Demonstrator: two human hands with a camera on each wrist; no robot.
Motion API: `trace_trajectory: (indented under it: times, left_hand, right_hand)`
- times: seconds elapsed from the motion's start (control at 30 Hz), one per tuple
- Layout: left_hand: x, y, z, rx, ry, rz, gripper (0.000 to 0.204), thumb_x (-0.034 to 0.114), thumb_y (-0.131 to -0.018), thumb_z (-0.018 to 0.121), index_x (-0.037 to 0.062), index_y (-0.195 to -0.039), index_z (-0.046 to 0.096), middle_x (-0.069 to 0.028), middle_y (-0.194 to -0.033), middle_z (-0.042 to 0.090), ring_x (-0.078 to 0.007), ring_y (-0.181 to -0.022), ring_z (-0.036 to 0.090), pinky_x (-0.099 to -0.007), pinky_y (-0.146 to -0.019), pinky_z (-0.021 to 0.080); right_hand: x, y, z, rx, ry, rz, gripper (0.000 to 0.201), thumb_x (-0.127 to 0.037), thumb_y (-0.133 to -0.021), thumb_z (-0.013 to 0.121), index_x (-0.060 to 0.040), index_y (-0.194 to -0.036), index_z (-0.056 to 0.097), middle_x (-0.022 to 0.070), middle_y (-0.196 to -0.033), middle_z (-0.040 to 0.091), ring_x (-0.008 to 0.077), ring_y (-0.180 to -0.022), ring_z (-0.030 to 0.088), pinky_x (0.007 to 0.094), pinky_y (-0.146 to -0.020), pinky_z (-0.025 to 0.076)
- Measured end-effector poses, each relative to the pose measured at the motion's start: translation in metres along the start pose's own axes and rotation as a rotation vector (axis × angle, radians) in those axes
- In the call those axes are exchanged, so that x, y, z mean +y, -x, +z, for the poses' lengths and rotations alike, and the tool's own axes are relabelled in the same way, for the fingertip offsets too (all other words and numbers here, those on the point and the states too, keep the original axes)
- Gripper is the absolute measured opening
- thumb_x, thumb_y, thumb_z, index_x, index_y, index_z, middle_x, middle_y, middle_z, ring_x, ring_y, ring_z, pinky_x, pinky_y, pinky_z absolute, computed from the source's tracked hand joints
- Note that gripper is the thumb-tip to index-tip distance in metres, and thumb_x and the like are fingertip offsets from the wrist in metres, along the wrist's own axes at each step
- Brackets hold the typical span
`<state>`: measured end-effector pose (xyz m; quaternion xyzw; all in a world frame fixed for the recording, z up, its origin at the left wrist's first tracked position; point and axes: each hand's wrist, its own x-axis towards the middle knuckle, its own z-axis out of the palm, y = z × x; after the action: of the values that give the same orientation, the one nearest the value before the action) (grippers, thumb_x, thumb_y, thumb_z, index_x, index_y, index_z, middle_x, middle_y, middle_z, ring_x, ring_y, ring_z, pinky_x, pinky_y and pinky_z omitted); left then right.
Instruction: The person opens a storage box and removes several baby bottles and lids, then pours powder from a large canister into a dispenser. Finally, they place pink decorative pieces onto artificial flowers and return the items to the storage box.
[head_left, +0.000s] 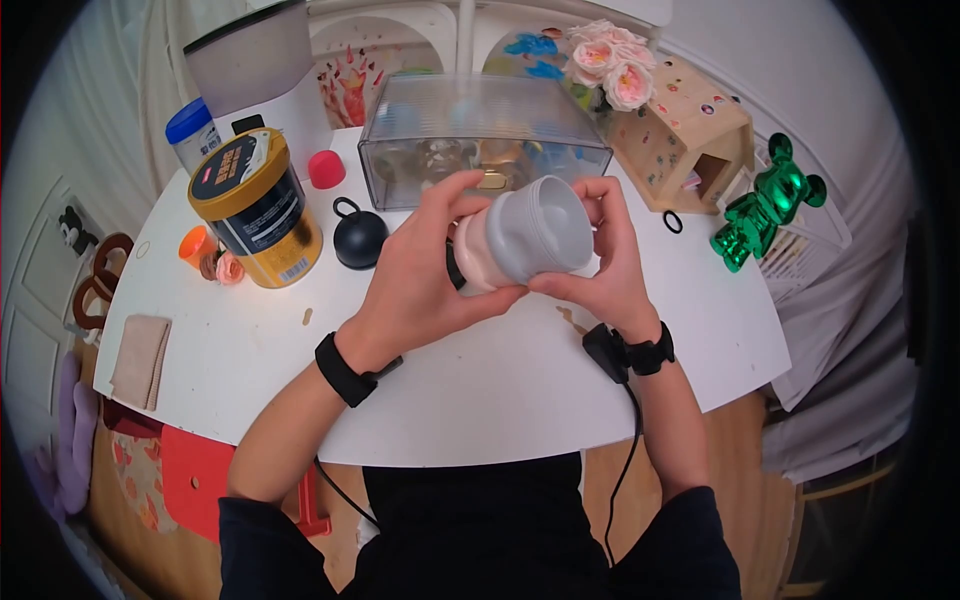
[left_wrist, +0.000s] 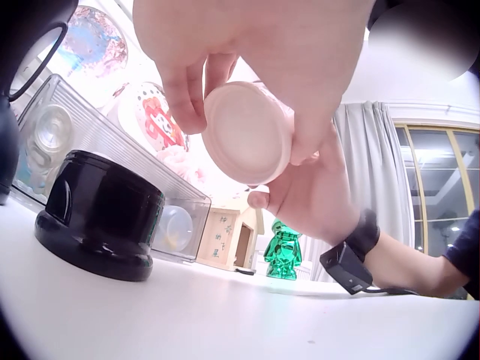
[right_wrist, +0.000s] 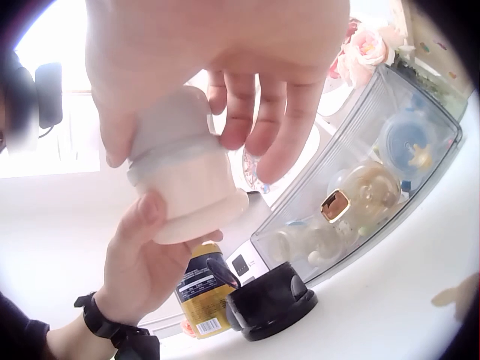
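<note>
Both hands hold a small cup (head_left: 545,232), grey at its open end and pale pink at its base, tilted above the white table. The left hand (head_left: 418,262) grips the pink base, its thumb along the near side. Around the grey rim curls the right hand (head_left: 612,262), thumb below and fingers behind. In the left wrist view the round pink bottom (left_wrist: 246,133) faces the camera. The right wrist view shows the cup side-on (right_wrist: 184,169) between the hands. A black lid-like piece with a loop (head_left: 360,238) stands left of the left hand.
Behind the hands is a clear storage box (head_left: 485,125). To the left stand a gold-lidded tub (head_left: 262,225), a red cap (head_left: 326,169) and an orange cup (head_left: 197,246). A wooden house (head_left: 685,135), black ring (head_left: 673,222) and green bear figure (head_left: 768,203) are at right.
</note>
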<state>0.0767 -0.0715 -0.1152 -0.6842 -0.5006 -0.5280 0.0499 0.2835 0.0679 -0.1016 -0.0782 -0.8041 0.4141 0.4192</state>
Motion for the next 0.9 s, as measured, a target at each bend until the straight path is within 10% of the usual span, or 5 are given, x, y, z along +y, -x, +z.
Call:
trace_trajectory:
  times: [0.53, 0.9]
  left_hand:
    - [0.016, 0.006, 0.016, -0.026, 0.048, -0.102, 0.112, 0.029, -0.075, 0.106, -0.0001, -0.146, 0.024, -0.0171, -0.125, 0.07, -0.0247, -0.106, 0.072, -0.0368, -0.094, 0.057]
    - [0.0, 0.0, -0.038, -0.219, -0.452, -0.276, 0.102, 0.047, -0.076, 0.101, -0.0044, -0.151, 0.055, -0.0211, -0.143, 0.064, -0.0365, -0.129, 0.065, -0.0447, -0.1, 0.057]
  right_hand:
    - [-0.012, 0.003, 0.021, 0.122, -0.351, 0.253, 0.071, -0.018, -0.078, 0.1, -0.0021, -0.137, 0.064, 0.0073, -0.124, 0.075, 0.0165, -0.115, 0.072, 0.0353, -0.103, 0.058]
    - [0.012, -0.009, 0.006, 0.166, 0.382, 0.381, 0.081, -0.046, -0.079, 0.099, 0.0011, -0.135, 0.065, 0.0196, -0.125, 0.077, 0.0313, -0.115, 0.076, 0.04, -0.099, 0.06]
